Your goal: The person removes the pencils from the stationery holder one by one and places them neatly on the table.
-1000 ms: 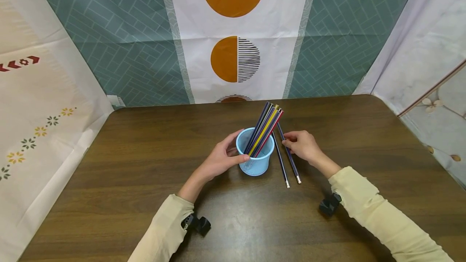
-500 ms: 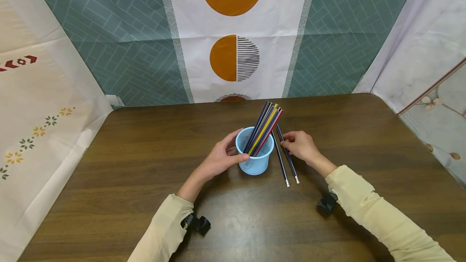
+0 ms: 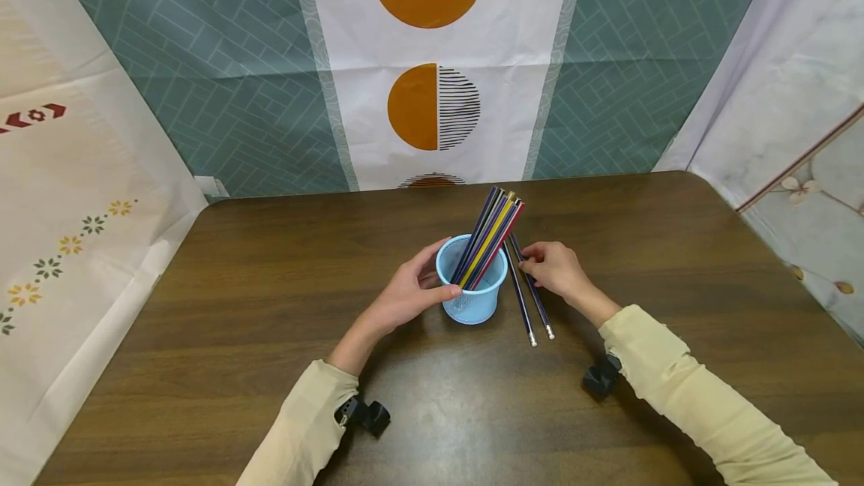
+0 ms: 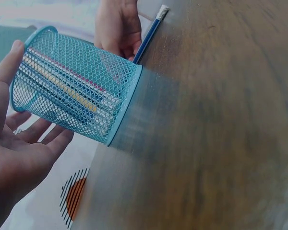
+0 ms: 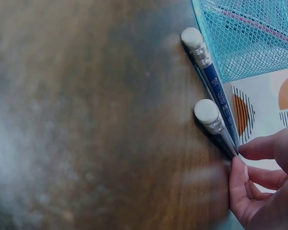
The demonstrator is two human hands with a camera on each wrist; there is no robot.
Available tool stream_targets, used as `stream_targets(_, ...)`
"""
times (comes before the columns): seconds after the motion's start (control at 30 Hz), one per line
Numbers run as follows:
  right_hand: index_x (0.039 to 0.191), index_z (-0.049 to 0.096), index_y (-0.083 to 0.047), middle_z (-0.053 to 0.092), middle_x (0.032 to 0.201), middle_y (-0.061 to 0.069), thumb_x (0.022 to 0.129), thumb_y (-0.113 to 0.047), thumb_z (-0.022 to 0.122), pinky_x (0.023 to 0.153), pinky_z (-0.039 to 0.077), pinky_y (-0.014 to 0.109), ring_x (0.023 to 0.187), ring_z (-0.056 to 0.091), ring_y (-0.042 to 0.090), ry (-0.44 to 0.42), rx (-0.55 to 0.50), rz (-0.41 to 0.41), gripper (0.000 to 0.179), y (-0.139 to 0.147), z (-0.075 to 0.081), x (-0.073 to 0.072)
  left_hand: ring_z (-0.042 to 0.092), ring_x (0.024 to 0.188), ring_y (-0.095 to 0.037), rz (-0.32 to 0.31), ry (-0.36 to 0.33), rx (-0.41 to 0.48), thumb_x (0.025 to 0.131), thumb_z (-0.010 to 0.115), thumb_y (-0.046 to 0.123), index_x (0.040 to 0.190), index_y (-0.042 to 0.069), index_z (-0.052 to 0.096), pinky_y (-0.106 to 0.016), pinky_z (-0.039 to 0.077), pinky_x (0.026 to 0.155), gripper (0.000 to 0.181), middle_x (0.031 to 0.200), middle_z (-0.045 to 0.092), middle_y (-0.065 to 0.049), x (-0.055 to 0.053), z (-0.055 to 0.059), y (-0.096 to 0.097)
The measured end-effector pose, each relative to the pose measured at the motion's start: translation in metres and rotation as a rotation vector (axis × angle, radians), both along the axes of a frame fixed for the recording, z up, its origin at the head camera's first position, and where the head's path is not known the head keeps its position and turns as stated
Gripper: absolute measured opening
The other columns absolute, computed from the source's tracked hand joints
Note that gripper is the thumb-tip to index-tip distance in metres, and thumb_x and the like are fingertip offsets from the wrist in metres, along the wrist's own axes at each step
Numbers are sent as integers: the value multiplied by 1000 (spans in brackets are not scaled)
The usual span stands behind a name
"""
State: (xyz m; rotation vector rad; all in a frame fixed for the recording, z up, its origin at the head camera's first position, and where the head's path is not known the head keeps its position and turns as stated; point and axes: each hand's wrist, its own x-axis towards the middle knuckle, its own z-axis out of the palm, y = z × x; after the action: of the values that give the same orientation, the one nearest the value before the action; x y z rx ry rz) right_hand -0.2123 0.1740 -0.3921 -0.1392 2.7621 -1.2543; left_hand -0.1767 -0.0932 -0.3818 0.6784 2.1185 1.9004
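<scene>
A light blue mesh pencil cup [image 3: 471, 309] stands upright, several pencils [image 3: 490, 237] leaning to the right inside it. My left hand [image 3: 410, 292] grips its left side, thumb at the front near the rim, as the left wrist view also shows. Two dark blue pencils lie on the table just right of the cup, their white erasers towards me. The outer pencil [image 5: 216, 122] is pinched near its far part between the thumb and fingers of my right hand [image 3: 557, 271]. The inner pencil [image 5: 216, 86] lies alongside, between it and the cup.
The brown wooden table [image 3: 270, 268] has its far edge close behind the cup. A patterned cloth [image 3: 432, 111] hangs behind it, and light cloths hang at the left and right. A small black camera [image 3: 602, 376] is strapped on each wrist.
My right hand has shifted slightly left with the outer pencil, bringing it closer to the inner one. The left hand and the cup hold almost still; the head view has shifted a little.
</scene>
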Motion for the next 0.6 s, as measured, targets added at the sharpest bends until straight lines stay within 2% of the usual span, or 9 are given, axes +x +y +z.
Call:
stream_targets(0.27,108,64,10,56,78,6,90,-4,62,57,55,25,63,58,13,-13,-11,-3,24,-1,-1,-1,50,124,-30,-1,12,16,84,74,1,147,5,37,-37,44,101,73,138,49,-17,0,-1,0)
stream_targets(0.6,111,62,11,57,83,9,92,-5,61,61,55,26,70,58,17,-31,-48,-7,25,0,0,1,50,124,-30,7,-3,-4,84,75,5,148,7,37,-36,44,100,73,139,47,-16,0,-1,0)
